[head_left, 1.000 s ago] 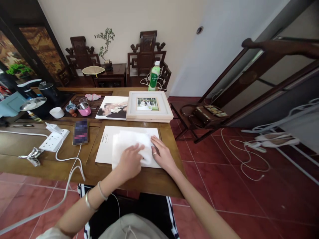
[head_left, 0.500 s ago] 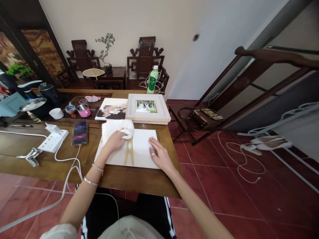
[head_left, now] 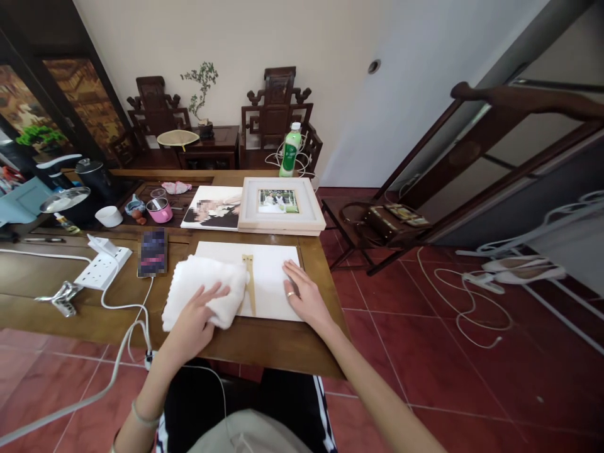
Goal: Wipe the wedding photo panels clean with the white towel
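My left hand presses on a folded white towel, its fingers bent over the cloth. The towel covers the left side of a white rectangular panel that lies flat on the table. Down the middle of this panel runs a tan easel leg, partly hidden by the towel. With fingers stretched out, my right hand rests flat on the panel's right edge and holds nothing.
Behind the panel lie a light wooden photo frame and a photo print. A phone, a power strip and white cables are to the left. A green bottle stands at the far edge.
My left hand has drawn the towel toward me and to the left, from the panel's far edge to its near left corner. My right hand has stayed put.
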Demonstrator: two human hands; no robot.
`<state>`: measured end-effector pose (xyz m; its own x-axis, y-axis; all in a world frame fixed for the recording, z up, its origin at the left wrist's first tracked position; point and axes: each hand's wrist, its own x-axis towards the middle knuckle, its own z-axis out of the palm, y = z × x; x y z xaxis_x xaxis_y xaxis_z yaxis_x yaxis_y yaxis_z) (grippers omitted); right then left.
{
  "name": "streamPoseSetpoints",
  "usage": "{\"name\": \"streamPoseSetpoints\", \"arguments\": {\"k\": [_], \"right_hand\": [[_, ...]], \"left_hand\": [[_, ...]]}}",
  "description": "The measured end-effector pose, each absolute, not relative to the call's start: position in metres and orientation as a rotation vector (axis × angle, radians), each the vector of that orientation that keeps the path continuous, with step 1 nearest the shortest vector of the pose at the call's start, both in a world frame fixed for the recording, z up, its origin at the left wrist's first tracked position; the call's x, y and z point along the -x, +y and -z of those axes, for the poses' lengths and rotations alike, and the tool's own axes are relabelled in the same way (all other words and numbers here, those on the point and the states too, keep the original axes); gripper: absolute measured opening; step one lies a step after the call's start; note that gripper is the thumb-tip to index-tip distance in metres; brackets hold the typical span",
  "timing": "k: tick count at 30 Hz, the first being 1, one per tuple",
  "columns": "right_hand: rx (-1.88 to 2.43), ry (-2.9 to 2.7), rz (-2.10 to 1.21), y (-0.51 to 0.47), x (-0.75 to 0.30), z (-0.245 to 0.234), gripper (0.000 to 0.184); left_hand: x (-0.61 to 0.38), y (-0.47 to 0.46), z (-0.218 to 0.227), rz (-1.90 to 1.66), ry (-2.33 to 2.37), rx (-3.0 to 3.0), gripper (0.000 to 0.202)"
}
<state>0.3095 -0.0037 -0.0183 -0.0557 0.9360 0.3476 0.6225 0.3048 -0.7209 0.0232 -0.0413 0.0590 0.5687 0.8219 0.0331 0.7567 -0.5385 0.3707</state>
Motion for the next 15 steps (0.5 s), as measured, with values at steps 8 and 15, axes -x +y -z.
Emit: {"name": "streamPoseSetpoints", "arguments": {"k": [8, 15], "right_hand": [[1.400, -1.749, -0.472, -0.005, -0.309, 0.020, 0.041], [1.372, -1.751, -0.479, -0.003, -0.311, 0.022, 0.041]], "left_hand": [[-0.035, -0.034, -0.062, -0.235, 1.413, -2.460, 0.045], [-0.058, 0.059, -0.055, -0.217, 1.483, -2.495, 0.048]]}}
